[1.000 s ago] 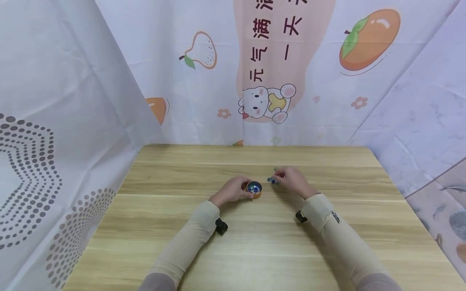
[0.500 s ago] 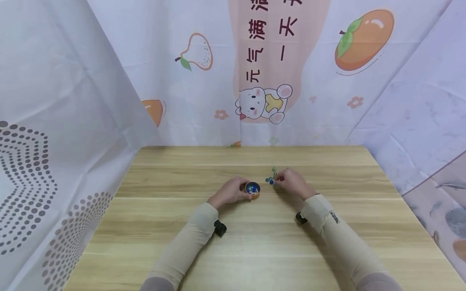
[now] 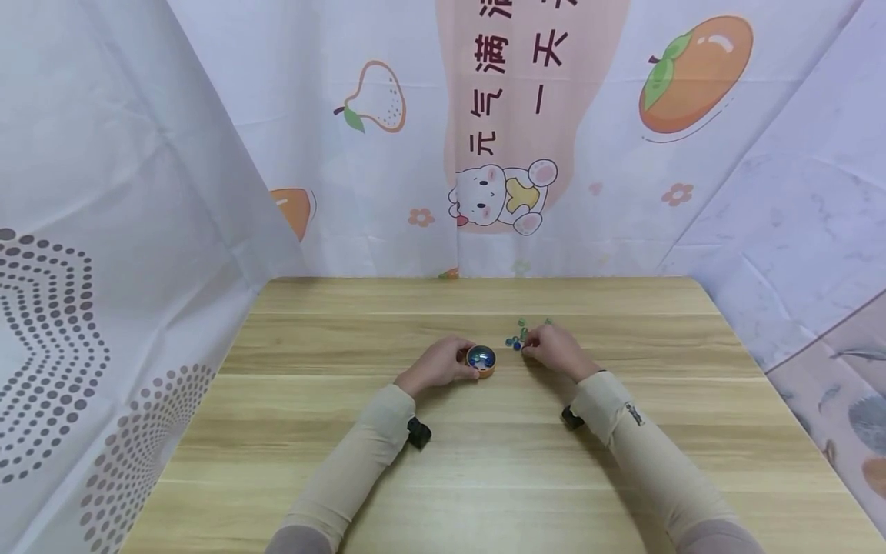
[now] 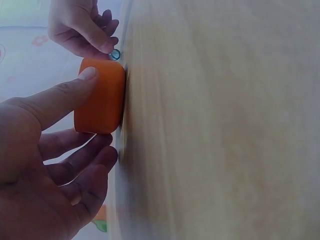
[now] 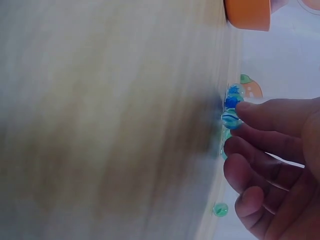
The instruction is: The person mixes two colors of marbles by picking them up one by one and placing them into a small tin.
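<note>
My left hand [image 3: 441, 362] holds a small round orange bowl [image 4: 100, 97] on the table, with the thumb on one side and fingers on the other. Blue marbles show inside its dark interior in the head view. To the right, my right hand [image 3: 556, 350] pinches a clear marble with blue and white swirls [image 5: 231, 119] between thumb and index finger, low at the tabletop. Beside those fingertips lies a deep blue marble [image 3: 517, 346], with several blue and green marbles around it. A lone green marble [image 5: 220, 209] lies farther out, past the curled other fingers.
The wood-grain table [image 3: 443, 462] reaches back to a printed curtain [image 3: 388, 192] with fruit and a cartoon bear. Another curtain [image 3: 138, 192] hangs along the left side. Black wrist straps [image 3: 418, 433] sit at both cuffs.
My right hand has drawn slightly right and toward me, uncovering more of the marbles, and its fingertips are now at one of them. The left hand keeps its hold on the bowl in place.
</note>
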Demonstrator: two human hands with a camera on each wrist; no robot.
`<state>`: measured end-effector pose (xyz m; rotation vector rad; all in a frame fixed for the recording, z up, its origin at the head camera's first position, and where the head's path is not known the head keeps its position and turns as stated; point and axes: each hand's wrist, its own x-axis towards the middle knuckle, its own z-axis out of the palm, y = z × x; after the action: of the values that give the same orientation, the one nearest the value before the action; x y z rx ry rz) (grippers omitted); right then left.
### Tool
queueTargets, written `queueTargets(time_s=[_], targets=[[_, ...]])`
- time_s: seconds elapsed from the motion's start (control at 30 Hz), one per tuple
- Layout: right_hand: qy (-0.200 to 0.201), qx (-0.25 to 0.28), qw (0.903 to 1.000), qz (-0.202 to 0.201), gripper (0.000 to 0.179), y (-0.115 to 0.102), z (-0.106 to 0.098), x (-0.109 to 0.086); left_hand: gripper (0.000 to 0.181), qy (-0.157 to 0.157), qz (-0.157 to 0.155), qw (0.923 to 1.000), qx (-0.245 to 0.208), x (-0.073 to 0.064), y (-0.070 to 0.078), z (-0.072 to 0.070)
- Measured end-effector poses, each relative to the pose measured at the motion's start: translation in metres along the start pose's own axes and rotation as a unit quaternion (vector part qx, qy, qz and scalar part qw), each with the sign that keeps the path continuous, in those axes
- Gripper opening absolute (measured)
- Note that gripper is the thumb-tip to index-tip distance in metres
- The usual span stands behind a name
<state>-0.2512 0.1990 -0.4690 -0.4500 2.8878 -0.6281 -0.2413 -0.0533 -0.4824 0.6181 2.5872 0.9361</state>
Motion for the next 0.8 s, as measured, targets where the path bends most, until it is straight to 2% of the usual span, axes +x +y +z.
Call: queueTargets(time_s=[0.8], targets=[[-0.008,0.002,1.0000,0.002,0.013,-0.0015,-0.0011,-0.0022,0.060,-0.002,-0.015,0.9999,-0.002,-0.0026,0.0047,-0.0006]])
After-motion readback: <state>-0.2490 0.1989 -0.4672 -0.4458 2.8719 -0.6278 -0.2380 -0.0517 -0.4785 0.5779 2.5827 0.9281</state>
